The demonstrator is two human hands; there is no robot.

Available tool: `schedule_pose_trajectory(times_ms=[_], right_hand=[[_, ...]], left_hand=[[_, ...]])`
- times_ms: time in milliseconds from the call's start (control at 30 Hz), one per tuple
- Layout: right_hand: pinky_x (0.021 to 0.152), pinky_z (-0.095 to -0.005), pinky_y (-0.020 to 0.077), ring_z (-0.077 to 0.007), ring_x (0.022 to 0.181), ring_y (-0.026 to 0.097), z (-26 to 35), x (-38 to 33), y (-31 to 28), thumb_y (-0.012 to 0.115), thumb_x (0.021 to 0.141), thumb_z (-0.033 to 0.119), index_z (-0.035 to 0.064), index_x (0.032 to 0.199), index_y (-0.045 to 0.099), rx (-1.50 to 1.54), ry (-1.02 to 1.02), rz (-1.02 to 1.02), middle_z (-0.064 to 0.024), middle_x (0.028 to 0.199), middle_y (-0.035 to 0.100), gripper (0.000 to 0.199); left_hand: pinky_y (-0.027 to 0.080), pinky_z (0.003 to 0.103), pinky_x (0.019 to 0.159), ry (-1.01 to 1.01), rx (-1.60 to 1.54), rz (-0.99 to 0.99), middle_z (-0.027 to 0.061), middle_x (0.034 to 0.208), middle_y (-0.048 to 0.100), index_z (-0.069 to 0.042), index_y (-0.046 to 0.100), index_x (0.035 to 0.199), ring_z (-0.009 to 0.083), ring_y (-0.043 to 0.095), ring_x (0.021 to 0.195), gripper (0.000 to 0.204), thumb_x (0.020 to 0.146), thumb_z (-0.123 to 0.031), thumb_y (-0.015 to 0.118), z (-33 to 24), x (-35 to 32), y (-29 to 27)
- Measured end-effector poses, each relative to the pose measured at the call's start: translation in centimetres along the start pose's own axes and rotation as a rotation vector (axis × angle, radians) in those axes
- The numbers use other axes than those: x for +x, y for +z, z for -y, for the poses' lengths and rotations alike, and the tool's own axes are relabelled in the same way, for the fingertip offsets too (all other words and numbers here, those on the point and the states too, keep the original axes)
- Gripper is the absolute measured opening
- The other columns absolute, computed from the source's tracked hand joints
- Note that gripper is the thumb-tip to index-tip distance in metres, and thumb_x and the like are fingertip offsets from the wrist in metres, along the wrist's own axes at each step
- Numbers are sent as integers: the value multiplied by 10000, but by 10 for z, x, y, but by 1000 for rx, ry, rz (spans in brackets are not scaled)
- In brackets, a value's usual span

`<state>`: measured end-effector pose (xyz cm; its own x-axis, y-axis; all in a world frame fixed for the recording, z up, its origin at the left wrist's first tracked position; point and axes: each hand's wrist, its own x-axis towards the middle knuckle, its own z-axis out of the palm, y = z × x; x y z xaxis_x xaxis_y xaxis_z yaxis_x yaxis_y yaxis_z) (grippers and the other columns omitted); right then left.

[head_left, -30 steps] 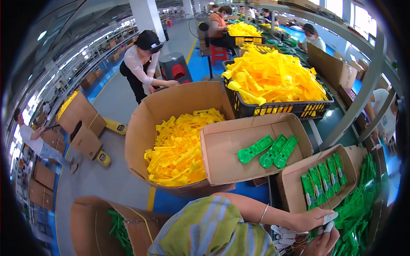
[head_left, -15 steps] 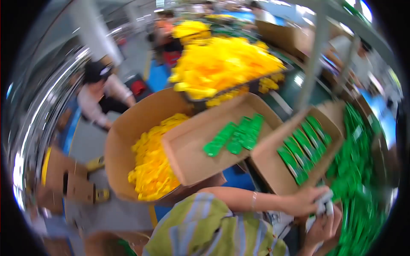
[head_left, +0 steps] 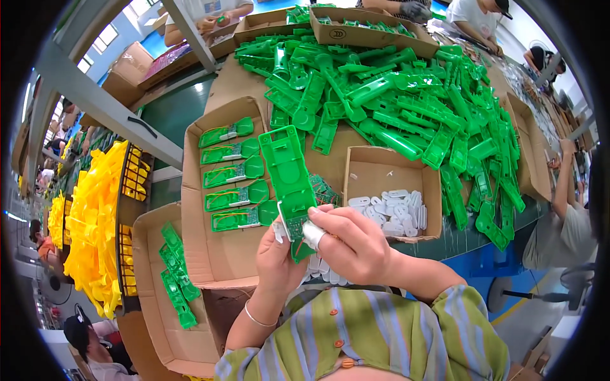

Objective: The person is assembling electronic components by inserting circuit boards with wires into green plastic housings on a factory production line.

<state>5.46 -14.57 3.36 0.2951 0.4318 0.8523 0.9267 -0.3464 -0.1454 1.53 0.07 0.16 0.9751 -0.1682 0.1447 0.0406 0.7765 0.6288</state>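
Upright in front of my chest is a long green plastic shell (head_left: 284, 162), its hollow side showing. A small green circuit board (head_left: 294, 228) lies at its lower end. My left hand (head_left: 276, 263), closed, grips the shell's lower end from the left. My right hand (head_left: 357, 246) is closed too, with thumb and fingers pinching the board and shell from the right. White wrapping covers some of my fingertips. What lies under the fingers is hidden. Just left of the shell, a cardboard tray (head_left: 232, 270) bears several green shells fitted with boards and orange wires.
Beyond my hands spreads a big heap of green shells (head_left: 406, 101). A small cardboard box (head_left: 375, 166) holds white plastic pieces (head_left: 394, 213). Loose boards (head_left: 323, 189) lie beside it. To the left are another carton (head_left: 149, 273), yellow parts (head_left: 95, 222) and a metal post (head_left: 114, 111). Several people work around.
The view has swung right, from the yellow parts to the green heap. My hands, earlier low at the right, are now central with the green shell clearly visible between them.
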Motion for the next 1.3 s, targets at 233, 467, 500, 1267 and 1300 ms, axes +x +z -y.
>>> schedule_pose_trajectory(times_ms=[233,467,500,1267,1300], right_hand=[[597,-324,531,-284,741,580,9,0,-5,610,595,-7,-88,720,545,-69,-14,61,-227,956,556,162],[637,-328,519,-282,766,586,5,-18,-7,645,607,5,-83,687,544,29,26,97,-231,994,558,156],[662,-330,517,-271,796,590,3,-22,-5,663,632,8,-77,733,554,169,93,91,-224,1022,554,171],[924,-325,397,-173,1096,475,-14,-31,12,646,755,90,1,1208,372,1360,818,362,-100,1165,486,537],[914,-310,403,-171,1078,497,-9,-33,14,617,771,82,5,1193,402,1205,860,578,-92,1140,520,480]], left_hand=[[367,389,973,53,3,-70,232,1258,429,20,336,1282,284,465,1139,465,912,-237,449,11,-8,0],[400,328,926,47,462,-48,186,1188,509,34,391,1227,216,511,1076,429,874,-160,536,-2,-3,9],[420,310,898,87,567,-53,180,1171,525,36,410,1204,203,527,1048,419,856,-136,567,-1,-4,7],[486,324,750,135,339,-45,140,974,553,21,387,1187,205,573,855,397,851,-127,538,-24,5,22],[491,364,767,132,266,-71,162,986,528,27,377,1185,238,567,867,424,852,-173,545,-28,8,21]])
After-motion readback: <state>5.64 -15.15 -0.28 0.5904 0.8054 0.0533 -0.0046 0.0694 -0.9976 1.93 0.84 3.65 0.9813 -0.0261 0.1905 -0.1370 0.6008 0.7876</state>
